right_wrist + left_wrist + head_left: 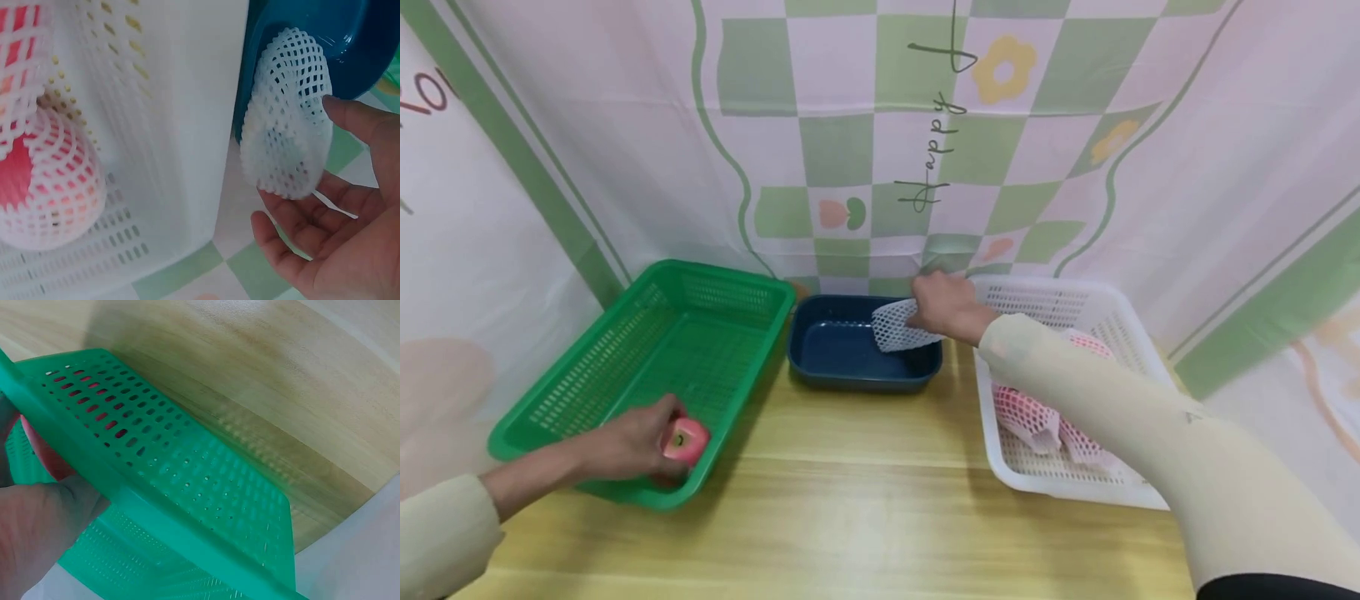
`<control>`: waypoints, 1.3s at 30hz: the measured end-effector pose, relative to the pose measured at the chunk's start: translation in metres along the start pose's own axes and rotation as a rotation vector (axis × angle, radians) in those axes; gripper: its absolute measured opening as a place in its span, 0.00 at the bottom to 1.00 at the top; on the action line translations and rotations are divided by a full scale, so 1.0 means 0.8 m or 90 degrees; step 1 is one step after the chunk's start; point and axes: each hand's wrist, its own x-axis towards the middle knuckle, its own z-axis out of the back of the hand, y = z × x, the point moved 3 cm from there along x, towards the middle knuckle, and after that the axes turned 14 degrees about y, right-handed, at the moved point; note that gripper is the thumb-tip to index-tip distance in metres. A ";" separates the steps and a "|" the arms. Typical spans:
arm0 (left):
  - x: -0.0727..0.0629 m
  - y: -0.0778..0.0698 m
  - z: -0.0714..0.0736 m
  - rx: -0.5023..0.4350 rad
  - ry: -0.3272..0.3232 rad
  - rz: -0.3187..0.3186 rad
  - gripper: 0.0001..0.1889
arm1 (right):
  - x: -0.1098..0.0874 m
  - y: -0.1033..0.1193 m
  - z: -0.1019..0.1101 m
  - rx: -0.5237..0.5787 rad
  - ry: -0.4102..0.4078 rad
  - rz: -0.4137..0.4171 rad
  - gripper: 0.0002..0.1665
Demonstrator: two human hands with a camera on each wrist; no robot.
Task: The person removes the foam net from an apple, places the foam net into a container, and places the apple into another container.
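Note:
A red apple (687, 440) is in my left hand (625, 442), which grips it at the near end of the green basket (692, 350). The left wrist view shows the apple (47, 450) partly hidden behind the basket rim and the hand. With thumb and fingers, my right hand (947, 304) holds a white foam net sleeve (895, 327) over the right side of the dark blue tub (835, 354). Seen from the right wrist, the sleeve (287, 119) looks hollow, with its mesh sides partly collapsed.
At the right stands a white basket (1060, 486) holding several red fruits in foam nets (1026, 412). My right forearm passes above it. The baskets and tub sit on a wooden table (850, 500), with a patterned cloth (835, 142) hanging behind.

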 end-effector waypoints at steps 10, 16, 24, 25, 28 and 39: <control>0.002 0.003 -0.009 0.033 -0.007 -0.024 0.30 | -0.024 -0.006 0.018 -0.018 -0.033 0.006 0.22; 0.006 0.005 -0.010 0.053 -0.001 -0.039 0.33 | -0.042 -0.014 0.023 -0.022 -0.053 0.024 0.21; 0.007 0.009 -0.012 0.058 0.003 -0.048 0.33 | -0.062 -0.030 0.028 -0.007 -0.053 0.027 0.19; 0.007 0.010 -0.012 0.057 0.002 -0.045 0.33 | -0.064 -0.033 0.029 -0.005 -0.054 0.027 0.19; 0.007 0.009 -0.011 0.054 0.003 -0.038 0.34 | -0.072 -0.040 0.031 0.004 -0.063 0.024 0.19; 0.003 -0.004 0.013 0.077 -0.007 0.014 0.43 | -0.101 -0.060 0.030 0.017 -0.073 0.028 0.29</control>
